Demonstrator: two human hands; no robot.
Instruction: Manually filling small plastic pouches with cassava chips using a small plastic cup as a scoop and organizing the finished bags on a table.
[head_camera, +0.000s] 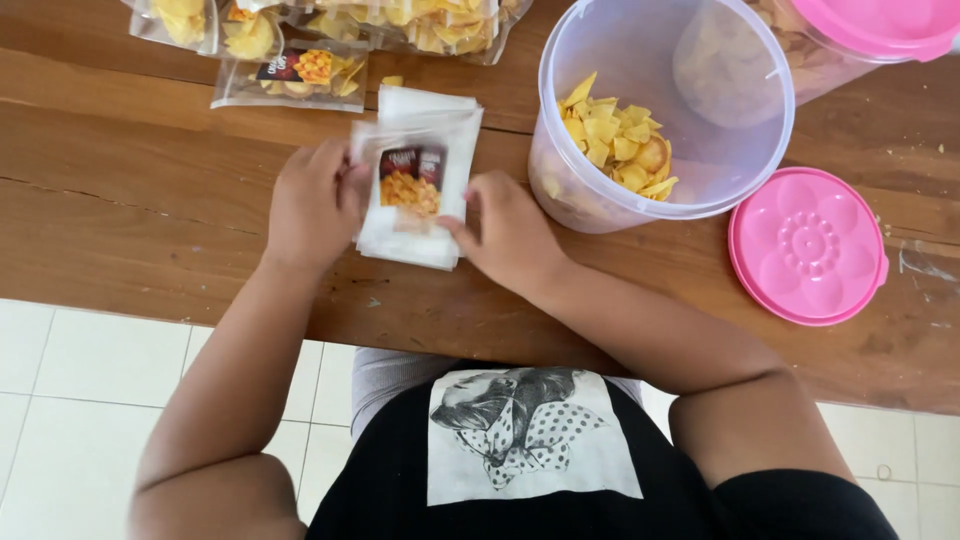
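Head view: wooden counter; clear tub of yellow chips toward its far edge, pink lid beside it. Near the middle, left hand and right hand fingers grip a stack of clear pouches.

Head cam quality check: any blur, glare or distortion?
Head view: soft even daylight, faint shadows; the left hand and right hand are slightly motion-soft on the stack of empty pouches; mild sheen on the clear tub; the table edge bows a little.
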